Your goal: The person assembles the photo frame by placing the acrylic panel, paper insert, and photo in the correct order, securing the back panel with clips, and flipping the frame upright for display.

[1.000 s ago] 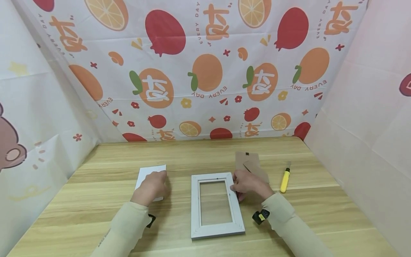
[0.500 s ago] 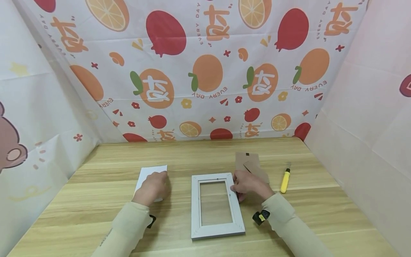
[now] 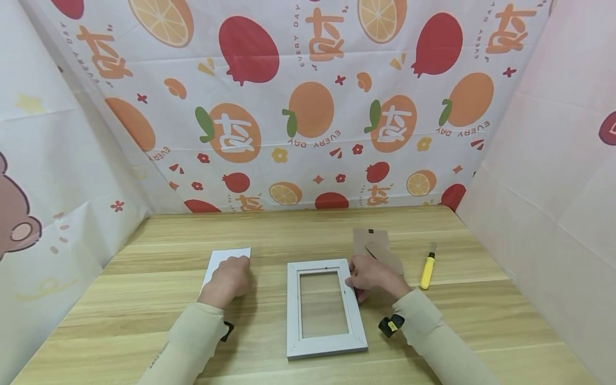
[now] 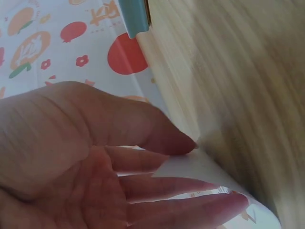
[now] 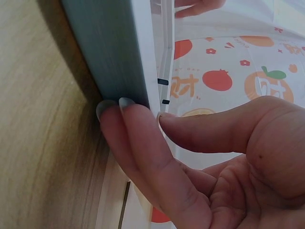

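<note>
My left hand (image 3: 229, 280) pinches the right edge of a white sheet of paper (image 3: 219, 259) on the left of the table. In the left wrist view the thumb lies over the paper (image 4: 190, 166), with fingers underneath, and the sheet's edge curls up off the wood. A white picture frame (image 3: 293, 315) lies in the middle, its opening showing the table's wood grain. My right hand (image 3: 376, 275) grips the frame's right side. The right wrist view has the thumb at the top edge and the fingertips against the outer side of the frame (image 5: 112, 52).
Behind the right hand lies a brown backing board (image 3: 369, 239) with a stand flap (image 3: 387, 256). A yellow-handled knife (image 3: 426, 271) is farther right on the wooden table (image 3: 289, 230). A fruit-print curtain (image 3: 269, 107) rises along the table's back edge.
The left hand shifts slightly, its fingers tucking in at the paper's edge. The frame and right hand stay where they were.
</note>
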Tool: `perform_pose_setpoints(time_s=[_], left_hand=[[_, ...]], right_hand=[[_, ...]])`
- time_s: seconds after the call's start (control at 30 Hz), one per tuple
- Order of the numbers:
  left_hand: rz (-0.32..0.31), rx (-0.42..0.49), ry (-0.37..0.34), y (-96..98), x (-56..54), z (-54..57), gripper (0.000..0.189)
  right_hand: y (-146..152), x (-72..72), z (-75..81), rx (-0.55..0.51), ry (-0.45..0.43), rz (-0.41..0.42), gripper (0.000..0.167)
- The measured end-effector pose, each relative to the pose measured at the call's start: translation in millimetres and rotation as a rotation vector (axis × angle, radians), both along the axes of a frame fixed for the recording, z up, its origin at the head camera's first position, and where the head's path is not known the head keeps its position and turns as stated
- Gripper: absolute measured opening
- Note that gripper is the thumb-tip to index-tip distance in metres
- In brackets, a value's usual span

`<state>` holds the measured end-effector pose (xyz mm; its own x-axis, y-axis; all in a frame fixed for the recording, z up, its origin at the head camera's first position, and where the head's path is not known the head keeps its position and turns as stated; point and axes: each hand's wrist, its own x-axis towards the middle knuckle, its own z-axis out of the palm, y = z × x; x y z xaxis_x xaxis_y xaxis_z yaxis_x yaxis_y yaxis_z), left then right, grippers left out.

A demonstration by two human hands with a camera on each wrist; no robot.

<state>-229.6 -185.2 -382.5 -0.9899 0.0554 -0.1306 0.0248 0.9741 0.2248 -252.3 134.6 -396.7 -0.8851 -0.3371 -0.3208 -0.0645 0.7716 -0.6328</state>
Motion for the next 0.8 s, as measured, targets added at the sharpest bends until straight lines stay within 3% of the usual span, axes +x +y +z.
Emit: perform_pose_setpoints(time_s=[0.3,0.8], left_hand=[[0.05,-0.017,0.078,-2.6,-2.6,-3.9,0.004],[0.053,-0.015,0.054,5.8,1.0,2.9,0.011]], right_hand=[[-0.6,0.4,-0.2,-0.005,-0.009,-0.005,0.015],[-0.5,1.8,1.3,0.008,0.016,0.02,0.01]])
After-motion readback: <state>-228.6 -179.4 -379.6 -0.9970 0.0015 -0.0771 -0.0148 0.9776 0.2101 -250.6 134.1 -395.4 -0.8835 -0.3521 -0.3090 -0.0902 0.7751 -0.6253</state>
